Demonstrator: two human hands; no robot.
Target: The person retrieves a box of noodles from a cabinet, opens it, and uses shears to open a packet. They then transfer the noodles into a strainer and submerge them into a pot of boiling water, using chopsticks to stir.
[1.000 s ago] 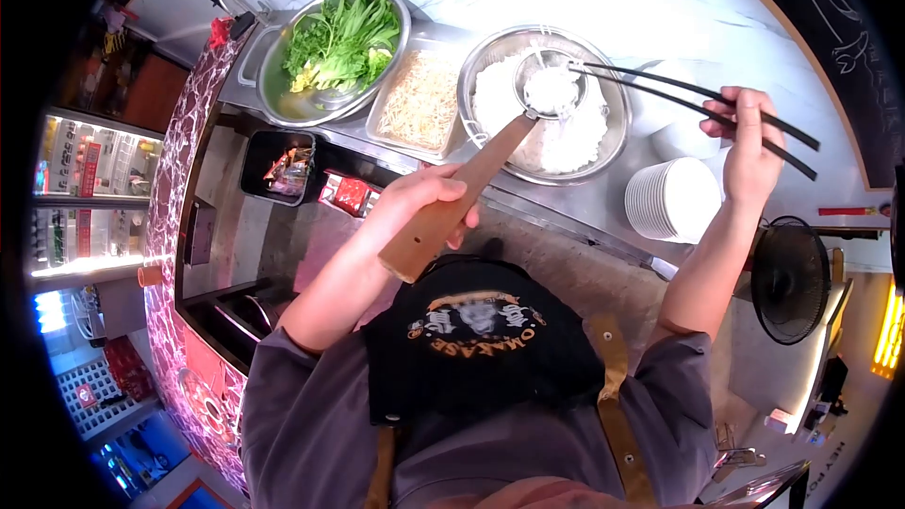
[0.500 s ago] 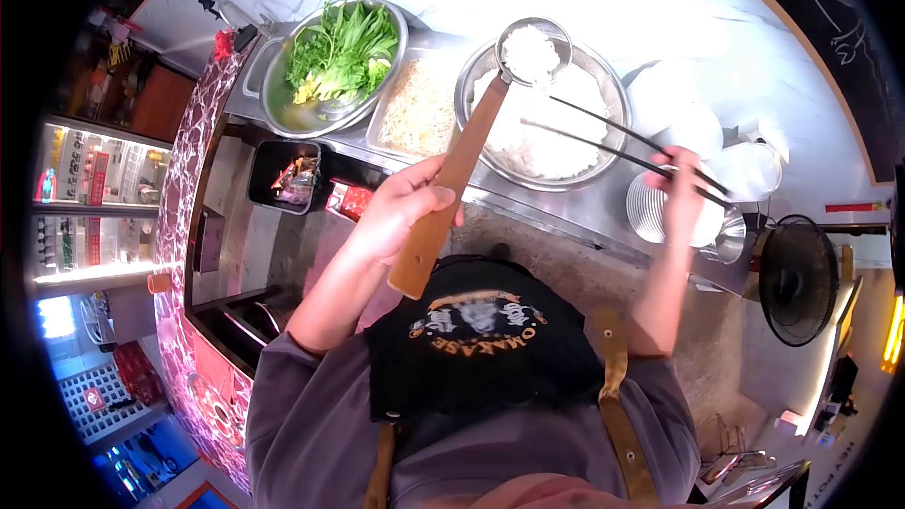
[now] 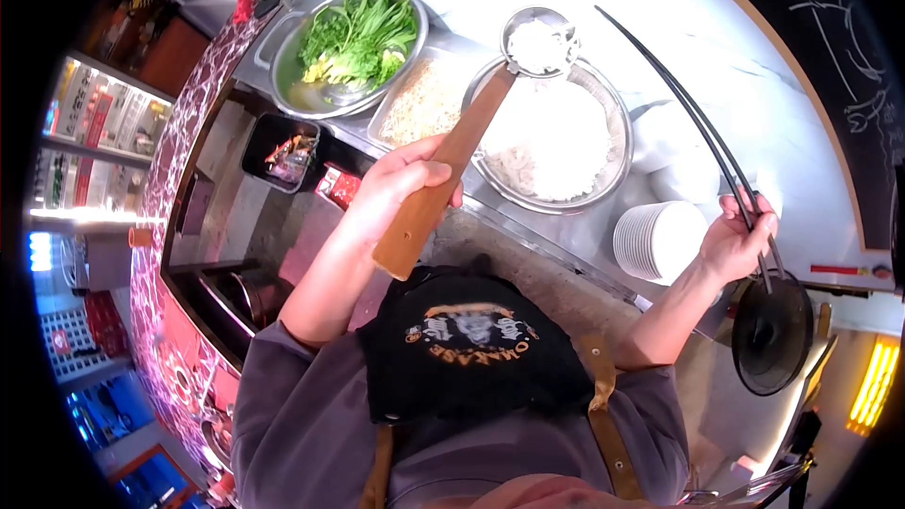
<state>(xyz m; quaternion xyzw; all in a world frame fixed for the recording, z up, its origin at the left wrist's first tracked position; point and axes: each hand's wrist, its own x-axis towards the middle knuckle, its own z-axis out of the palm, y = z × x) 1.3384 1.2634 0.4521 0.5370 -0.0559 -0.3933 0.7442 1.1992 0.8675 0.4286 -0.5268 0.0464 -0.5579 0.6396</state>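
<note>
**Wooden-handled strainer lifted over the noodle bowl**

Wood fills the left hand point(image 3: 407, 190): its fingers are wrapped tight round the handle of the strainer point(image 3: 537, 41), whose small basket holds white noodles above the far rim of the steel noodle bowl point(image 3: 613, 123). Right hand point(image 3: 740, 243), near the tabletop's right end, pinches long black chopsticks point(image 3: 681, 106) pointing away, clear of the food. Beside it sits a stack of white plates point(image 3: 660, 241). Greens bowl point(image 3: 353, 42) and sprout tray point(image 3: 422, 104) stand left.

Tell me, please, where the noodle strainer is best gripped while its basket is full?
Grip the strainer's long wooden handle near its lower half, from the near side, as the left hand does. The flat handle slopes toward the body, keeping fingers clear of the basket.
</note>
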